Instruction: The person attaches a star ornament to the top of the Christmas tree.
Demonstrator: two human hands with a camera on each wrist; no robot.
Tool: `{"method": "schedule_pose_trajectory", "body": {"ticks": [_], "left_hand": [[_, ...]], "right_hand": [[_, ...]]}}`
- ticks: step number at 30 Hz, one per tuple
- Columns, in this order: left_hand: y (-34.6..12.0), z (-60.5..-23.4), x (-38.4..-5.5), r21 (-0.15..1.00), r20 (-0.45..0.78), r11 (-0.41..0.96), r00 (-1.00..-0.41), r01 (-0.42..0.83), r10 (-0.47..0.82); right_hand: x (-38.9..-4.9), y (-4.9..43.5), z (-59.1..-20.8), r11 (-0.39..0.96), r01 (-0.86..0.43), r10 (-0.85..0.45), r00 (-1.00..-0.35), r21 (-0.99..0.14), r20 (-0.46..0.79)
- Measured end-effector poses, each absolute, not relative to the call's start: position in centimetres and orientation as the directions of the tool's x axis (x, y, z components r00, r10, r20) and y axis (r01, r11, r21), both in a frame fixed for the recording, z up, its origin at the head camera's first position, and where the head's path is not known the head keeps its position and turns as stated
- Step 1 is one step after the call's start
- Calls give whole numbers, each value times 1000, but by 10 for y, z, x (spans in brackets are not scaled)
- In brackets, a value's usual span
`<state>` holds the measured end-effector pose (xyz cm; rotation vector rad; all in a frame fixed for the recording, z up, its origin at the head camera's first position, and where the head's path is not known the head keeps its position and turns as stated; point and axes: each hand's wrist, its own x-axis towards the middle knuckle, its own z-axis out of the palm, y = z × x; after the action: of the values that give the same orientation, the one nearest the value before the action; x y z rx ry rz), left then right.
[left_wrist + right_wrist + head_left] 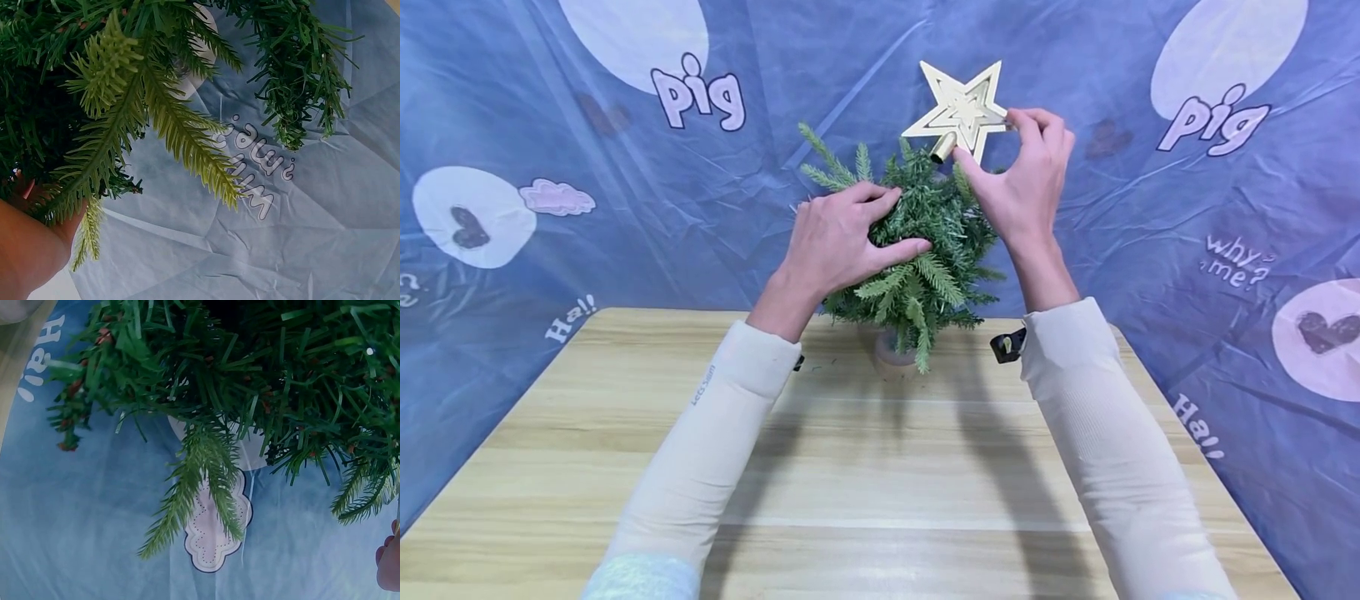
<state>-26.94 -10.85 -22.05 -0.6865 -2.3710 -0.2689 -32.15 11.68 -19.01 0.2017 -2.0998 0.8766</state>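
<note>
A small artificial Christmas tree (940, 275) stands at the table's back edge, its green branches filling the upper part of both wrist views. My left hand (842, 237) holds its upper left side, with thumb and index finger reaching round the branches; the other fingers are mostly hidden. Just above the tree's top is a gold star tree topper (964, 108), tilted, its short tube (943, 147) pointing down and left. My right hand (1030, 179) pinches the star's right side between thumb and fingers. Whether the tube touches the topmost branches, I cannot tell.
The tree's pale base (895, 350) rests on the light wooden table (880, 483), with a few green bits beside it. Close behind hangs a blue printed cloth (820, 50), which also runs along both sides.
</note>
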Motion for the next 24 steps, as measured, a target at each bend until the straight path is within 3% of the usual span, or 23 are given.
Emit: {"method": "schedule_pose_trajectory", "body": {"ticks": [12,24], "left_hand": [[-109,-221,-268,23,630,843,-662,537,405],[-109,-220,-267,15,636,846,-658,533,403]], "right_hand": [[-320,108,-186,747,-357,176,-709,-562,683],[-316,101,-185,742,-371,158,-712,-558,684]]}}
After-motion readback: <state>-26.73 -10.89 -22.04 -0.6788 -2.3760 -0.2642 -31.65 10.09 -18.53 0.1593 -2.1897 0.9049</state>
